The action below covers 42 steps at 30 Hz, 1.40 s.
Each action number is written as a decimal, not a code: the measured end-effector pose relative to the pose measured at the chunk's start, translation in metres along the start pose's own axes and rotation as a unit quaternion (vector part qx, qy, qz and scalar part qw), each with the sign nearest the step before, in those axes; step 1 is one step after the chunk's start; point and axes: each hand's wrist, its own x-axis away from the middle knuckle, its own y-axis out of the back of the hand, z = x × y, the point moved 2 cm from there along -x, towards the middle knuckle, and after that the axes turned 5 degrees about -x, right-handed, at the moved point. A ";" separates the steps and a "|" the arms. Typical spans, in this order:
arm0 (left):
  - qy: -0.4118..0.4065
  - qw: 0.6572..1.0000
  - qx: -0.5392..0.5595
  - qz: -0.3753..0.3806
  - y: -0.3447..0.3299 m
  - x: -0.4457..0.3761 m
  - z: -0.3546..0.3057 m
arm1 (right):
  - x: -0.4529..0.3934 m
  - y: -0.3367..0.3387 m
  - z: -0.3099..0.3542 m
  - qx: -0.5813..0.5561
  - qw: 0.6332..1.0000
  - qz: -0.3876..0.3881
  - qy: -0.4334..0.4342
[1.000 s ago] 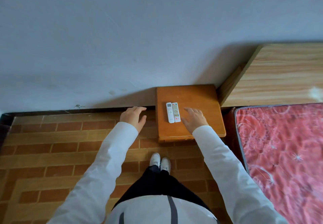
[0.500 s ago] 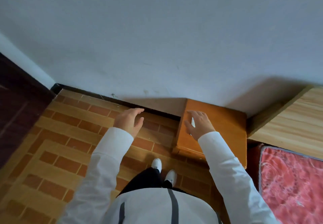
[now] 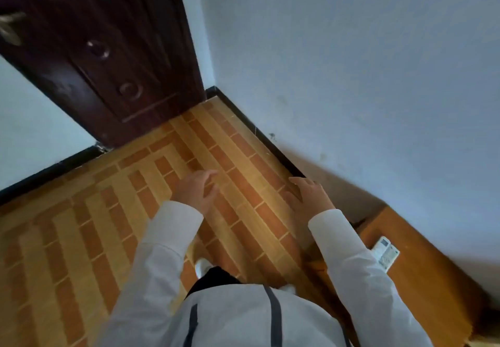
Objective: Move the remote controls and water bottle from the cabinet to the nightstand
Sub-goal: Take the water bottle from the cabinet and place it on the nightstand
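Note:
Two white remote controls [image 3: 385, 252] lie side by side on the orange wooden nightstand [image 3: 422, 273] at the lower right, partly behind my right sleeve. My right hand [image 3: 308, 195] hovers over the floor to the left of the nightstand, fingers relaxed and empty. My left hand [image 3: 198, 189] is held out over the tiled floor, also relaxed and holding nothing. No water bottle and no cabinet are in view.
A dark brown door [image 3: 102, 49] stands at the upper left. A grey-blue wall [image 3: 351, 62] with a black skirting board [image 3: 259, 133] runs diagonally to the nightstand. Brick-patterned floor tiles [image 3: 94, 225] spread out ahead and left.
My view has swung left, away from the nightstand and bed, towards the door. My right hand has come off the nightstand, leaving both remotes lying there. Both hands stay empty.

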 end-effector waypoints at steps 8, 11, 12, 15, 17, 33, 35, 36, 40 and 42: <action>0.151 0.987 -0.006 -0.059 0.082 0.036 0.144 | -0.057 -0.058 0.168 0.058 0.985 0.058 0.151; 0.209 0.974 -0.005 -0.086 0.109 0.057 0.189 | -0.066 -0.079 0.233 0.056 0.976 0.069 0.199; 0.228 0.969 -0.006 -0.094 0.116 0.064 0.202 | -0.068 -0.086 0.253 0.059 0.972 0.074 0.215; 0.279 0.952 -0.012 -0.127 0.135 0.085 0.235 | -0.072 -0.107 0.308 0.073 0.957 0.099 0.261; 0.317 0.936 -0.002 -0.154 0.144 0.099 0.257 | -0.073 -0.120 0.340 0.075 0.945 0.120 0.294; 0.536 0.806 0.043 -0.248 0.201 0.143 0.412 | -0.120 -0.249 0.587 0.122 0.822 0.252 0.496; 0.559 0.788 0.044 -0.254 0.216 0.139 0.439 | -0.129 -0.263 0.627 0.131 0.799 0.250 0.531; 0.568 0.779 0.046 -0.262 0.224 0.138 0.453 | -0.134 -0.270 0.648 0.138 0.791 0.245 0.544; 0.600 0.746 0.042 -0.285 0.256 0.131 0.500 | -0.146 -0.296 0.731 0.135 0.757 0.263 0.583; 0.611 0.734 0.033 -0.294 0.273 0.125 0.520 | -0.150 -0.307 0.769 0.134 0.736 0.273 0.605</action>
